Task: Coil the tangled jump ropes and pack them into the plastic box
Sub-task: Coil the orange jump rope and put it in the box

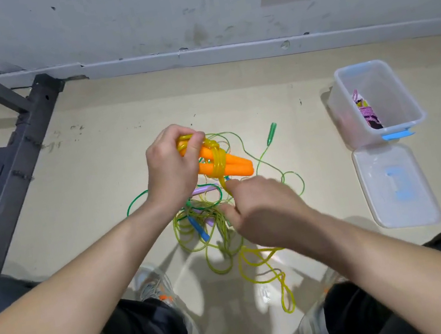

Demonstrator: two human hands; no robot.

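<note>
**Coiling part done: one rope boxed, one in hand, the rest in a heap**

Left hand (173,172) grasps the pair of orange handles (235,165) at their far end, fingers curled round them. Yellow cord (217,161) is wound several turns about the middle of the handles. Right hand (262,212) sits just below the bundle, thumb and fingers pinching the cord where it leaves the wraps. Loose yellow tail (263,265) trails down in loops on the floor (94,159) between the shoes.

Tangle (208,219) lies on the floor under both hands: thin green and yellow-green cords crossed over each other, with a blue handle (198,229) and a purple handle (205,190) in it. Green handle (271,132) lies apart, on the right fringe.

Plastic box (353,125) stands open, well to the right. Pink rope (369,114) is inside it, bundled. Lid (393,186) lies flat on the floor just beside the box, on the near side.

Judgement: about one rope packed. The orange one needs its tail wound in before boxing. At least two more, by handle colours, are unsorted. Lid not yet on.
</note>
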